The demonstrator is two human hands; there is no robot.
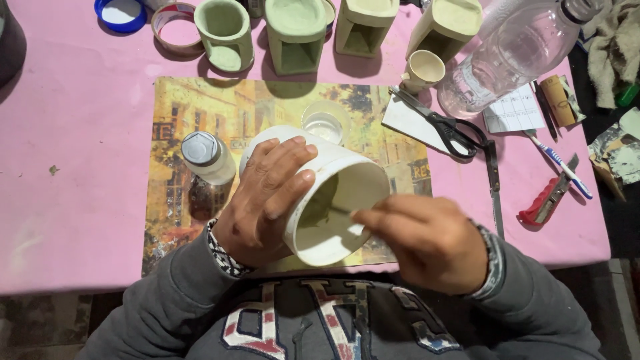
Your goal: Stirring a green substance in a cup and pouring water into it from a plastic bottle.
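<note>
My left hand (267, 197) grips a white plastic bucket (347, 183) from the left side, tilted so its open mouth faces me. Greenish residue coats its inside. My right hand (427, 243) is at the bucket's rim with fingers pinched on a thin tool reaching inside; the tool is mostly hidden. Bucket and hands hover over a yellow picture placemat (200, 107) on the pink table (80, 167). A small bottle with a grey cap (203, 157) stands just left of my left hand. A clear cup (325, 122) sits behind the bucket.
Several pale green cast holders (293, 33) line the table's back edge, with a small cup (423, 69), tape roll (175, 27) and blue lid (120, 13). A clear plastic bottle (513, 53), scissors (447, 127), a toothbrush (560, 163) and a red cutter (543, 200) lie at right.
</note>
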